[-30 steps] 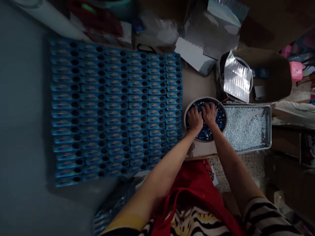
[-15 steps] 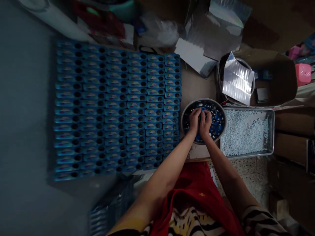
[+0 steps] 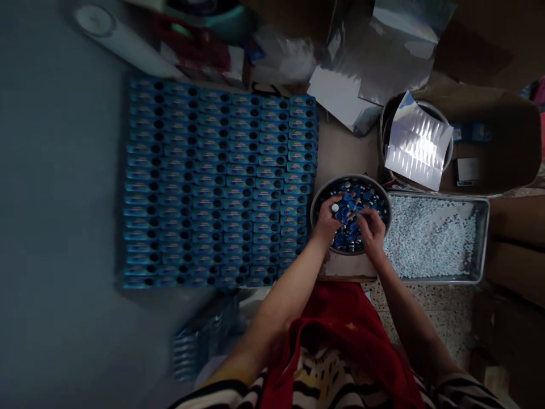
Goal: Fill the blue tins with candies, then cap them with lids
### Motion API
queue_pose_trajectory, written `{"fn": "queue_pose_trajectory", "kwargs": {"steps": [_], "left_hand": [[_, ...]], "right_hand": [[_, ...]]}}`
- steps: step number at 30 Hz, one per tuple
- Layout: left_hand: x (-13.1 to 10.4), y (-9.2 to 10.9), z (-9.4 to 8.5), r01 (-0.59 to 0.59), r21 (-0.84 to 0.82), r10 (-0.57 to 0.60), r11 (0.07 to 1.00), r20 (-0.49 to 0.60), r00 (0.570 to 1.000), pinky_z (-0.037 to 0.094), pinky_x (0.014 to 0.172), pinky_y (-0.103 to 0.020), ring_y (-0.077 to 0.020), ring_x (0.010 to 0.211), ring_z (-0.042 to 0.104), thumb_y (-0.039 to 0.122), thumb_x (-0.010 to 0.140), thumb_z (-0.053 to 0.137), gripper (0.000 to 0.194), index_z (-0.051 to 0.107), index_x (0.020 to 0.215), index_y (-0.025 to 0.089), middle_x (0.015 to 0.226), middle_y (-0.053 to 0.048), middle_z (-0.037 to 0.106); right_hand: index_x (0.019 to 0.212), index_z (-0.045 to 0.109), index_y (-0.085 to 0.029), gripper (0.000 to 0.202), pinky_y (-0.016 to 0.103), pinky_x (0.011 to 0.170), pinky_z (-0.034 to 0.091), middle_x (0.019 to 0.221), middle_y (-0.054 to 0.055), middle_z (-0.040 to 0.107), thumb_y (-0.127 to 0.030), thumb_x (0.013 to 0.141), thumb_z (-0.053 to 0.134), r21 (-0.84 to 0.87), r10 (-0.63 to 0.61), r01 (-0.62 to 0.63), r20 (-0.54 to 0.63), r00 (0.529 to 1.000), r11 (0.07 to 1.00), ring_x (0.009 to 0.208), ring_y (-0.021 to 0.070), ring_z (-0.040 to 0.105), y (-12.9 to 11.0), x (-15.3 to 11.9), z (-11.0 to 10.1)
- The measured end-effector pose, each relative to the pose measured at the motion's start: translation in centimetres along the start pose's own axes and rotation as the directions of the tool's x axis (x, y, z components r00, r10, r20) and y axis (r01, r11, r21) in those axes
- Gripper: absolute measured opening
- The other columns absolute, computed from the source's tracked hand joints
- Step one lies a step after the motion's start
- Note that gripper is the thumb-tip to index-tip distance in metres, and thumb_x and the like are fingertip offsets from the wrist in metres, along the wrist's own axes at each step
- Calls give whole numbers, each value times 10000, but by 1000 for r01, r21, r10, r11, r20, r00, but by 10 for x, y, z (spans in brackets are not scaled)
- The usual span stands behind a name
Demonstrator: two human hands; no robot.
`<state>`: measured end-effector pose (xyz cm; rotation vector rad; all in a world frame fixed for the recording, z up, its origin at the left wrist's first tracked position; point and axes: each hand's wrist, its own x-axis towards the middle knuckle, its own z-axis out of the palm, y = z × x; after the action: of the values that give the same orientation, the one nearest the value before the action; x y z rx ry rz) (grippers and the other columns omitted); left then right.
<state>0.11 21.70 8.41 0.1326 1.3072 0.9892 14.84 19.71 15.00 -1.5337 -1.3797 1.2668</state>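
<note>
A round metal bowl (image 3: 315, 196) holds many small round caps, blue on one face and silvery or white on the other. My left hand (image 3: 327, 222) is cupped over the bowl's left side with a handful of blue caps (image 3: 345, 211) in its palm and fingers. Across from it, my right hand (image 3: 373, 230) reaches in over the right side of the bowl. Its fingers are bent together beside the handful; whatever sits between the tips is too small to make out.
Rows of blue boxes (image 3: 204, 187), each with a dark oval hole, fill the left side. Right of the bowl stands a metal tray (image 3: 485, 241) of pale pellets. Behind it, a carton (image 3: 506, 136) holds a shiny silver sheet (image 3: 419, 142). White card (image 3: 336, 96) lies at the back.
My hands were together, deep in the bowl; now they are apart. The left has come up with a handful of blue caps, and the right has moved to the right. The view has shifted.
</note>
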Motion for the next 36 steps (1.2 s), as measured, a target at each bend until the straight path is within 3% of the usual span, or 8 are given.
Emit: {"fn": "queue_pose_trajectory", "kwargs": {"steps": [3, 6, 10, 14, 18, 24, 30, 36], "left_hand": [[12, 10, 3, 161, -215, -158, 963, 30, 987, 666, 1056, -565, -353, 1259, 787, 436, 937, 722, 397, 774, 1237, 182, 1180, -160, 842], [14, 19, 3, 259, -368, -251, 893, 71, 965, 673, 1054, -559, -342, 1186, 812, 397, 916, 759, 453, 770, 1308, 171, 1168, -145, 853], [11, 25, 2, 294, -375, -273, 879, 108, 956, 666, 1072, -558, -333, 1176, 818, 302, 924, 720, 488, 755, 1388, 158, 1195, -152, 852], [11, 23, 2, 348, -339, -344, 874, 75, 936, 676, 1045, -536, -300, 1090, 841, 196, 913, 730, 565, 709, 1477, 189, 1105, -120, 858], [12, 19, 1, 365, -365, -361, 857, 79, 929, 675, 1047, -533, -273, 1072, 835, 158, 922, 723, 533, 716, 1450, 234, 1117, -95, 855], [11, 19, 10, 361, -516, -347, 777, 127, 929, 646, 1108, -526, -247, 1069, 816, 242, 1028, 683, 151, 766, 1134, 172, 992, -75, 835], [12, 19, 31, 410, -597, -319, 690, 257, 912, 634, 1122, -510, -264, 1125, 823, 171, 997, 652, 212, 753, 1180, 138, 1060, -118, 847], [-1, 47, 41, 312, -349, -281, 884, 137, 950, 642, 1112, -522, -287, 1173, 811, 178, 995, 642, 168, 756, 1112, 133, 1101, -144, 843]], "right_hand": [[838, 654, -255, 279, 315, 725, 516, 777, -10, 655, -516, 899, 734, 282, 280, -273, 18, 960, 920, 727, 177, 619, 6, 5, -10], [804, 594, -247, 322, 272, 662, 464, 760, -37, 611, -494, 792, 799, 424, 442, -410, 24, 896, 808, 662, 130, 559, 18, 16, -15], [917, 636, -252, 370, 259, 667, 465, 761, -68, 628, -402, 675, 872, 408, 420, -399, 42, 907, 821, 666, 121, 581, 32, 30, -19], [1008, 685, -240, 379, 268, 682, 507, 812, -52, 696, -379, 703, 862, 396, 390, -379, 54, 919, 837, 683, 130, 651, 43, 35, -26], [1066, 738, -221, 443, 292, 693, 561, 823, -18, 760, -412, 694, 883, 385, 466, -449, 52, 883, 807, 695, 157, 709, 53, 33, -30], [941, 760, -219, 348, 259, 684, 577, 823, -25, 753, -397, 682, 910, 437, 511, -448, -32, 859, 780, 705, 134, 723, 56, 24, -31], [966, 728, -235, 387, 219, 665, 578, 807, -17, 761, -334, 642, 916, 538, 624, -494, -78, 778, 683, 730, 134, 741, 49, 4, -35], [987, 682, -257, 390, 233, 667, 570, 832, -29, 754, -346, 656, 869, 526, 621, -490, -96, 778, 695, 723, 130, 712, 46, -9, -30]]}}
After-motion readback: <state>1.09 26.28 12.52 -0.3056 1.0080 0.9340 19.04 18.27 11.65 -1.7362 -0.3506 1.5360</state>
